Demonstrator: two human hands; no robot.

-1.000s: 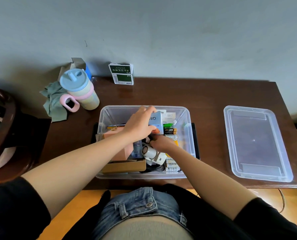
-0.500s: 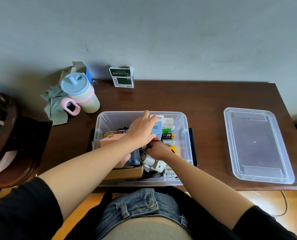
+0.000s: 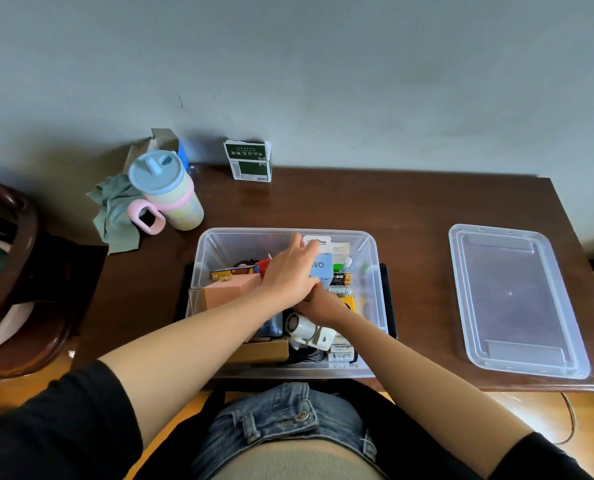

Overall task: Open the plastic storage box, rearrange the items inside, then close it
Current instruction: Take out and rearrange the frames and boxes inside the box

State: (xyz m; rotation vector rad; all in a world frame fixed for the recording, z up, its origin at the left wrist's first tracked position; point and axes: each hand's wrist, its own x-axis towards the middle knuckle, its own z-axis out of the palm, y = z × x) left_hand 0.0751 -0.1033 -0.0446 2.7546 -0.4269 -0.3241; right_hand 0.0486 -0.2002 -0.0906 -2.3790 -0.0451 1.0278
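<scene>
The clear plastic storage box (image 3: pixel 375 258) stands open on the brown table, full of small items. Its lid (image 3: pixel 517 299) lies flat on the table to the right. My left hand (image 3: pixel 288 271) reaches into the box and grips a light blue carton marked "080" (image 3: pixel 322 268), which stands upright near the far side. Just below it is my right hand (image 3: pixel 323 304), its fingers tucked under the left hand and hidden. Around the hands lie a pink box (image 3: pixel 233 289), batteries (image 3: pixel 340 279), a white gadget (image 3: pixel 306 330) and a brown cardboard box (image 3: pixel 264 349).
A pastel cup with a blue lid (image 3: pixel 171 192) and a green cloth (image 3: pixel 115 216) sit at the table's back left. A green and white carton (image 3: pixel 249 161) stands against the wall. A dark wooden chair (image 3: pixel 18 271) is at the left.
The view has tilted, so the table sits lower in the frame. Both hands stay in the box, and my left hand keeps hold of the blue carton in about the same place.
</scene>
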